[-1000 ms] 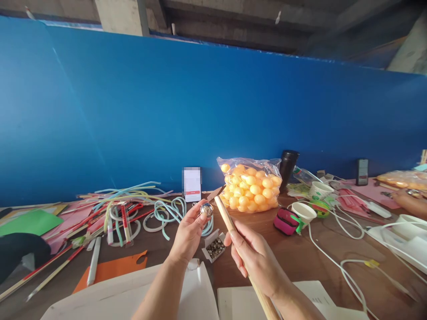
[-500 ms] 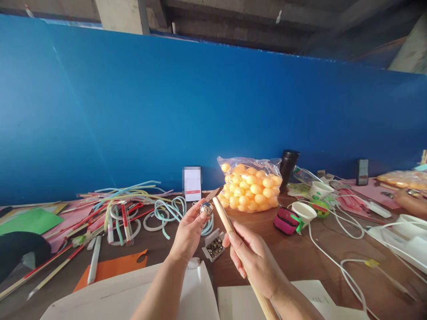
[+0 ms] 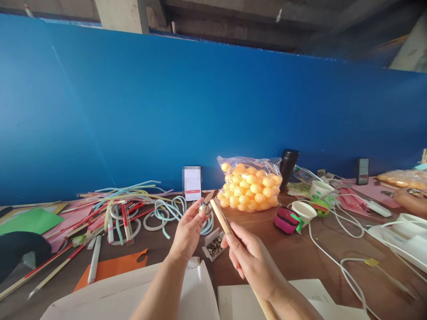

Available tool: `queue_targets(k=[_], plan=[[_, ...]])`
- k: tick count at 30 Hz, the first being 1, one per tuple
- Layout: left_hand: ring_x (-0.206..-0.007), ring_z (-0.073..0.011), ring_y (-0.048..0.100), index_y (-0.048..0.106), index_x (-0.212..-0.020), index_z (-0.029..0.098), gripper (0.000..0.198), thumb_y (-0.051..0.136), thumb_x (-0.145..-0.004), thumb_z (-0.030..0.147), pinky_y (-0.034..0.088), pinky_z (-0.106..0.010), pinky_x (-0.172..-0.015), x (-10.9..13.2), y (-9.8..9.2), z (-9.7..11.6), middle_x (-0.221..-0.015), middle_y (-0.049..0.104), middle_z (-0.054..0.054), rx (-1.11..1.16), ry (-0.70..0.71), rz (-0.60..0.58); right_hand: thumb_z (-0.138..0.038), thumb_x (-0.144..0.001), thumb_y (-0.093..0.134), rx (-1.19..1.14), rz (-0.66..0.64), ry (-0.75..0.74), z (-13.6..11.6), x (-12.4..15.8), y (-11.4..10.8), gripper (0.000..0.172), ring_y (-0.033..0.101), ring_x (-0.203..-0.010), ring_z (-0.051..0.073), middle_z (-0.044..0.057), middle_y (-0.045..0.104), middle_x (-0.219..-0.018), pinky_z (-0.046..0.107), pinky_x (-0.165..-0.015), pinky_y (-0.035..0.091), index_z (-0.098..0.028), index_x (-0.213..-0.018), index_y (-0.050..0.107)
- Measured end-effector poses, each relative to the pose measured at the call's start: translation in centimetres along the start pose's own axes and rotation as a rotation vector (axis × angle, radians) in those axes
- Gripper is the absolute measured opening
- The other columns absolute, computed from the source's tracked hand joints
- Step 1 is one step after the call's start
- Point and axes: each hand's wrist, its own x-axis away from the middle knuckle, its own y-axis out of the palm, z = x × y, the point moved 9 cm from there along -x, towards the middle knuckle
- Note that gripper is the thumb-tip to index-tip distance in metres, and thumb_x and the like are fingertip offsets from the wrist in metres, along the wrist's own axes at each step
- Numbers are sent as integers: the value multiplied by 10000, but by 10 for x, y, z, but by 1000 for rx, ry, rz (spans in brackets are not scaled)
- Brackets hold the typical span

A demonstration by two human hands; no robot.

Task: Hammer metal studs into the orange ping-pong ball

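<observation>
Between the thumb and fingers of my left hand (image 3: pixel 187 231) is a shiny silver metal ball (image 3: pixel 204 207), possibly a bell; its details are too small to make out. My right hand (image 3: pixel 248 253) is wrapped round a pale wooden stick (image 3: pixel 222 218), which slants up and to the left. The stick's upper end is right beside the ball; whether they touch I cannot tell. Below and between my hands stands an open small white box (image 3: pixel 213 246) holding several small shiny metal pieces.
A clear bag of orange balls (image 3: pixel 250 186) stands by the blue wall, with a black bottle (image 3: pixel 288 169) beside it. Coloured tubes (image 3: pixel 163 211) lie left, near a propped phone (image 3: pixel 192 184). Paper cups (image 3: pixel 304 211) and white cables (image 3: pixel 328 262) are right. Another person's hand (image 3: pixel 410 200) shows far right.
The ball and the stick's upper end have shifted very slightly left together. Both hands keep their hold, and the things on the table stay where they were.
</observation>
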Motion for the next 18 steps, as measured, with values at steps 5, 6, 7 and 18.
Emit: queue_targets(k=[5, 6, 7, 18], plan=[[-1031, -159, 595, 648, -1192, 219, 419, 698, -776, 225, 439, -261, -895, 0, 1, -1, -1221, 634, -65, 7, -7, 1, -435, -984, 416, 9, 6, -15, 1, 0, -1, 315, 373, -396, 59, -64, 457, -564, 190, -379, 322, -184, -848, 550], [-1037, -160, 594, 645, -1196, 220, 422, 697, -777, 224, 438, -263, -899, 0, 1, -1, -1229, 630, -65, 9, -6, -1, -434, -984, 418, 10, 5, -18, 1, 0, -1, 313, 372, -394, 57, -62, 464, -573, 189, -377, 320, -184, -849, 551], [-1040, -162, 594, 643, -1198, 219, 425, 696, -777, 224, 439, -265, -901, 0, 0, 0, -1232, 629, -66, 8, -2, 1, -434, -983, 418, 11, 5, -21, 1, 0, 0, 314, 376, -394, 57, -59, 470, -581, 189, -378, 324, -183, -849, 552], [-901, -126, 638, 663, -1128, 174, 335, 680, -796, 220, 500, -237, -839, 0, -1, 4, -1117, 669, -75, 91, 6, 33, -429, -984, 418, 22, 13, -66, -2, 0, 0, 306, 402, -434, 59, -24, 529, -693, 193, -401, 361, -178, -885, 561]])
